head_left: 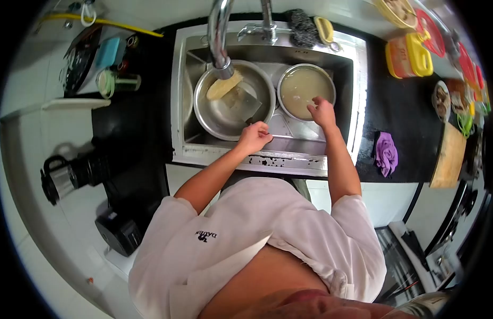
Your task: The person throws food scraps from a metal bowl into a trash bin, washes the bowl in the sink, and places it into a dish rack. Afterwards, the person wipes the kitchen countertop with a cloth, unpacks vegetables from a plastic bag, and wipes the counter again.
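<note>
Near the middle of the frame, slightly above centre, both hands work inside a steel sink (189,95). The left hand (254,136) is curled over the near rim of a large bowl (225,114), fingers clamped on the edge. This bowl sits in the left half of the sink, right under the tap (220,37), and holds a pale yellow piece (223,86) beside a greyish sheet; what they are I cannot tell. The right hand (322,112) rests at the near rim of a smaller bowl (302,87), fingers bent down toward it; whether it grips the rim or only touches it I cannot tell. That bowl stands just right of the large one, in the sink's right half, filled with cloudy beige liquid. The two hands are apart, each at its own bowl.

At the top of the frame, behind the sink, lie a steel scourer (302,26) and a yellow sponge (324,29). On the black counter to the right sit a yellow tub (408,56), a purple cloth (386,154) and a wooden board (448,157). At the upper left stand a glass jar (116,82) and a blue item (109,51); at the left edge, a blender (63,175). A white shirt (246,239) fills the lower middle.
</note>
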